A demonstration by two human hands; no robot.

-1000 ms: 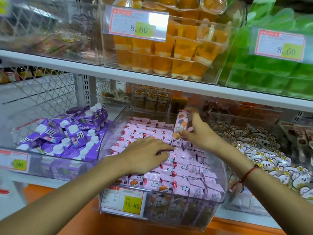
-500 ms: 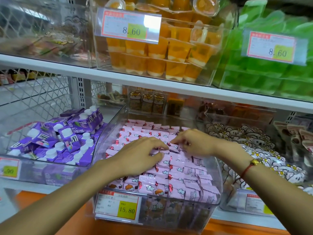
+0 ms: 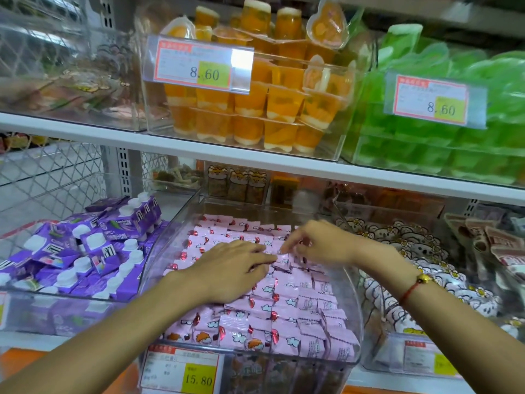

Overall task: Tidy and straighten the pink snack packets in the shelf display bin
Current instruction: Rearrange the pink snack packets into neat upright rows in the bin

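Head view: one clear bin (image 3: 356,294) on the lower shelf holds dozens of pink packets (image 3: 284,308), too many to count, lying in rough overlapping rows. Two hands are in it: the left hand (image 3: 230,268) lies flat on the packets with fingers straight, and the right hand (image 3: 318,243) is blurred but appears to pinch one packet (image 3: 281,258) at mid-bin with its fingertips. Three price tags show: two reading 8.60 (image 3: 200,66) on the upper shelf, one reading 15.80 (image 3: 181,371) on the bin's front.
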